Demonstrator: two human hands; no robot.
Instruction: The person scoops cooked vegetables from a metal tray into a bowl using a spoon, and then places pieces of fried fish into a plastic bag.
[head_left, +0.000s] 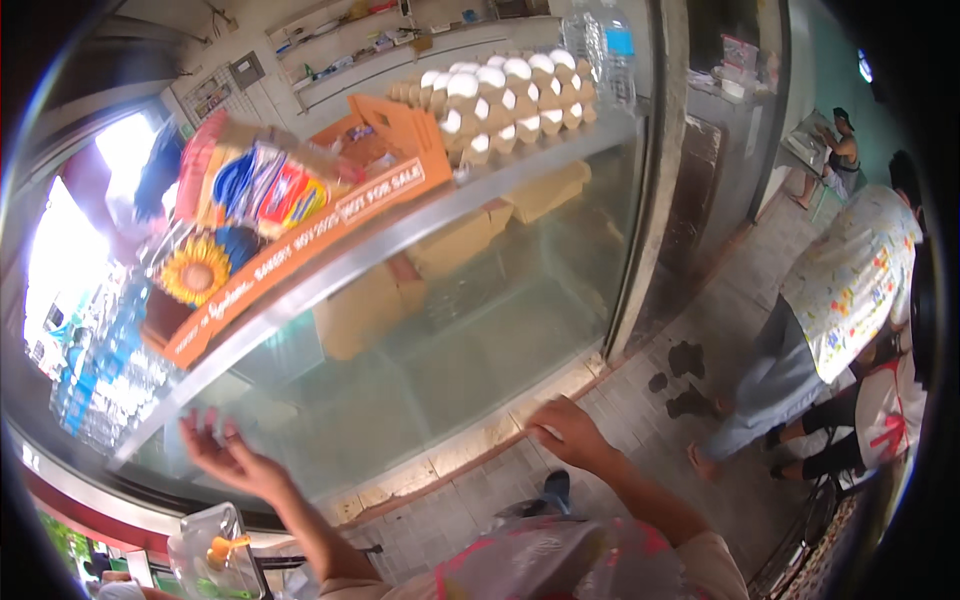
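My left hand point(225, 455) is raised in front of the lower left of a glass display case point(440, 350). Its fingers are spread, a little blurred, and hold nothing. Near the case's bottom ledge hangs my right hand point(572, 433), fingers curled loosely inward, with nothing visible in them. On the case's metal top stands an orange crate point(310, 225) holding packaged goods point(290, 195) and a sunflower decoration point(195, 268). Beside it, cardboard egg trays point(515, 135) are stacked with white eggs point(463, 84). Inside the case, cardboard boxes point(365, 310) show through the glass.
Clear plastic bottles point(105, 370) crowd the counter's left end, with more bottles point(617, 55) past the eggs. A clear container point(215, 550) with an orange utensil is at lower left. To the right, a person in a floral shirt point(850, 270) stands near others on the tiled floor point(650, 430).
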